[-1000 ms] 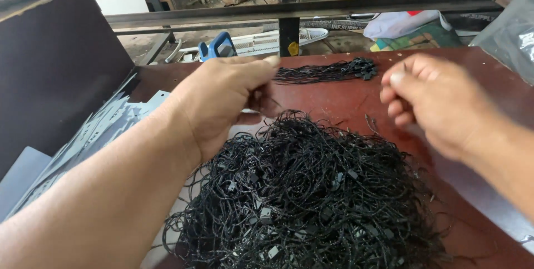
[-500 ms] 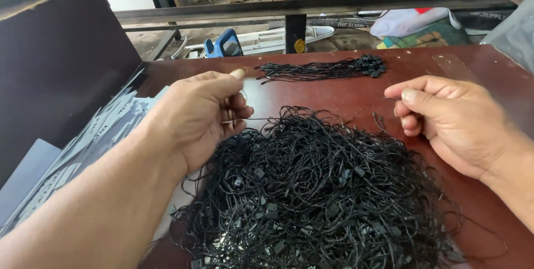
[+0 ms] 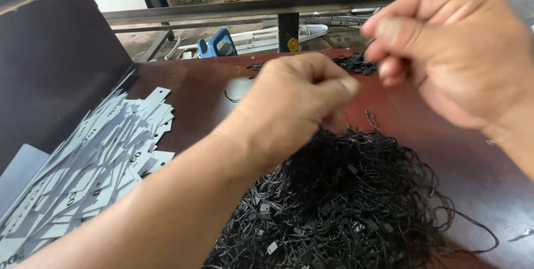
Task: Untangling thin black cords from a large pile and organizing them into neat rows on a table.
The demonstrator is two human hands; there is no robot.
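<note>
Left hand point(image 3: 295, 108) raised mid-frame, fingers curled, thumb pinched to forefinger; right hand point(image 3: 450, 52) higher, likewise pinched, blurred.

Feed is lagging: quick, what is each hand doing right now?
Left hand: fingers pinched shut above the tangled pile of black tag strings; what it holds cannot be told.
Right hand: fingers pinched shut, raised; contents cannot be told.

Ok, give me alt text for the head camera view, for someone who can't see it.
Two bare hands, left hand and right hand, are raised with fingers pinched over a tangled pile of black cords on a dark red-brown table. A heap of grey paper tags lies to the left, a smaller cord bundle beyond.
</note>
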